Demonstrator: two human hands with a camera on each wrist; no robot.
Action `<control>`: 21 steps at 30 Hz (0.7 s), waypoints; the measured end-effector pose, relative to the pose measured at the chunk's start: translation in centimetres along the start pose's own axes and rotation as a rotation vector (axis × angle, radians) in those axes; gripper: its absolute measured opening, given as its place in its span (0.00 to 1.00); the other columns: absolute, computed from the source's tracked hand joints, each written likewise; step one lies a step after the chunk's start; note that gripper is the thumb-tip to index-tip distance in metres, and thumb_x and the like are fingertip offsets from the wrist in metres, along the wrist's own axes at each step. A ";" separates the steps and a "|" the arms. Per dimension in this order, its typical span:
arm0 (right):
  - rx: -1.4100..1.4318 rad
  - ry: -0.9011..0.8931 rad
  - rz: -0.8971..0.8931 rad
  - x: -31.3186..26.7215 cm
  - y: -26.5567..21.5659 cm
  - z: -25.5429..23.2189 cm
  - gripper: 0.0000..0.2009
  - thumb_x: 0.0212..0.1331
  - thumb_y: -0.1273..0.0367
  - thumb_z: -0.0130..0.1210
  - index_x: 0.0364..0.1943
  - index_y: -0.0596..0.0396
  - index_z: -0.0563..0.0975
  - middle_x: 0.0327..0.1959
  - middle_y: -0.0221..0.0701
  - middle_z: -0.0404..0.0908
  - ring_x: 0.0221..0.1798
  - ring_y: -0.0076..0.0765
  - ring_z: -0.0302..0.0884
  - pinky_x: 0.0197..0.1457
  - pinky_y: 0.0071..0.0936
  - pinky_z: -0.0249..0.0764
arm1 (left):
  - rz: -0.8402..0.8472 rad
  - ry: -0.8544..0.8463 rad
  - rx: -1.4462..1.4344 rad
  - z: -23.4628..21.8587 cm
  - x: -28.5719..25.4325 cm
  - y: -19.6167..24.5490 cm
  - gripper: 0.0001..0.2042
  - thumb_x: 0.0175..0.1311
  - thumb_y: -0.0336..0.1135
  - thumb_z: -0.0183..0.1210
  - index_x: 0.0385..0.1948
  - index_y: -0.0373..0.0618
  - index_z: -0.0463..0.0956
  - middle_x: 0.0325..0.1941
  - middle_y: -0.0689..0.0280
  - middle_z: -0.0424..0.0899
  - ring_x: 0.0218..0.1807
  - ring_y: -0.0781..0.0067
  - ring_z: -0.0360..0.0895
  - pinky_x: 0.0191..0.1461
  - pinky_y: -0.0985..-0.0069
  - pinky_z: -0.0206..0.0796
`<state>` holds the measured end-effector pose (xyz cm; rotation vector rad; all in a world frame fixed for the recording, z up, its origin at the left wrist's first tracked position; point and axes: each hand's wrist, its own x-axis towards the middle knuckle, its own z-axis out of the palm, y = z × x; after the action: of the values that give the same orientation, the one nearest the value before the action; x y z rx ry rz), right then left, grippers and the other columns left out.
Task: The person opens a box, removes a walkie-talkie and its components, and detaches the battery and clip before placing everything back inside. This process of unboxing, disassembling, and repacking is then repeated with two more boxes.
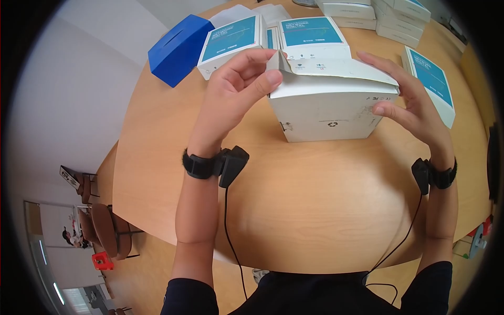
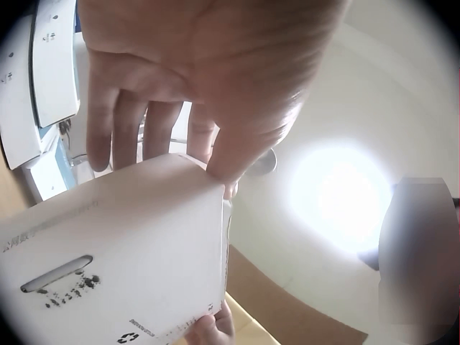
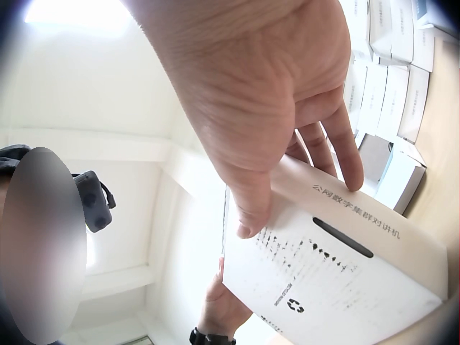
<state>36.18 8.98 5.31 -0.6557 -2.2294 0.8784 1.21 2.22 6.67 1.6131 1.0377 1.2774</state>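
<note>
A white cardboard box (image 1: 328, 113) with a recycling mark stands upright on the table in front of the person. Its lid is slightly raised along the near edge. The left hand (image 1: 233, 89) pinches the lid's left corner flap between thumb and fingertips. At the other end, the right hand (image 1: 417, 100) holds the box's right corner, its thumb (image 3: 253, 215) pressed on the printed face and its fingers over the adjoining side. In the left wrist view the box (image 2: 136, 244) shows a long slot. What lies inside is hidden.
Behind stand a blue box (image 1: 178, 50) and white boxes with teal labels, one at left (image 1: 231, 39) and another at centre (image 1: 310, 34). A similar box (image 1: 433, 81) lies at right. Stacked white boxes (image 1: 401, 23) sit at the back. Cables run from both wrist cameras.
</note>
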 end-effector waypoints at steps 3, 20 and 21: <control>0.023 0.000 0.009 0.0 0.0 0.1 0.39 0.63 0.60 0.73 0.78 0.54 0.70 0.81 0.33 0.70 0.81 0.39 0.67 0.82 0.40 0.64 | 0.042 0.098 0.034 1.5 0.0 0.1 0.17 0.73 0.36 0.70 0.57 0.39 0.80 0.48 0.61 0.91 0.48 0.80 0.85 0.56 0.79 0.77; 0.006 -0.005 0.006 -0.2 0.0 0.0 0.39 0.62 0.62 0.72 0.77 0.55 0.70 0.81 0.34 0.71 0.81 0.39 0.67 0.85 0.40 0.59 | -0.139 -0.101 -0.134 -1.1 -0.4 -0.5 0.27 0.67 0.37 0.66 0.67 0.40 0.77 0.64 0.66 0.84 0.59 0.79 0.77 0.62 0.77 0.67; 0.003 -0.007 0.003 -0.2 0.1 0.0 0.39 0.62 0.62 0.72 0.77 0.55 0.70 0.81 0.34 0.71 0.81 0.39 0.67 0.85 0.40 0.59 | -0.141 -0.096 -0.139 -1.2 -0.3 -0.5 0.27 0.67 0.37 0.65 0.67 0.39 0.77 0.64 0.66 0.84 0.59 0.79 0.77 0.62 0.77 0.67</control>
<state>36.35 8.92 5.19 -0.6561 -2.2334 0.8869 -0.07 2.20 6.23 1.4559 0.9641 1.1415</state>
